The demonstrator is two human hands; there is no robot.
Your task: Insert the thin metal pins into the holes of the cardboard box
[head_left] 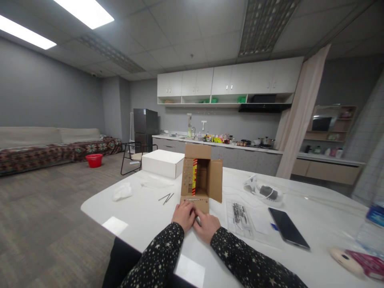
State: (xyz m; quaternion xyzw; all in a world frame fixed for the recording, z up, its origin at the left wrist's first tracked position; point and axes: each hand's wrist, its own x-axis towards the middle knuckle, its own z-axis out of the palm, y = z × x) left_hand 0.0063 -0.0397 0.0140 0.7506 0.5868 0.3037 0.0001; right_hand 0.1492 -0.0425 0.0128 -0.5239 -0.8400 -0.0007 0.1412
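Note:
A small brown cardboard box (203,180) stands on the white table with its flaps spread and its opening towards me. Small shiny dots sit on its left flap (187,176), and a row of them runs across the front flap (196,202). At the edge of that front flap are both of my hands, close together. My left hand (183,216) has bent fingers resting on the flap. Beside it, my right hand (207,226) is curled, its index finger reaching the left fingertips. Whatever lies between the fingertips is too small or hidden to name.
Left of the cardboard box are a white box (163,163), thin dark rods (166,198) and a crumpled white bag (122,192). To the right lie a clear tray of small dark pieces (240,216), a phone (288,228), a white cabled device (265,192) and a bottle (372,228).

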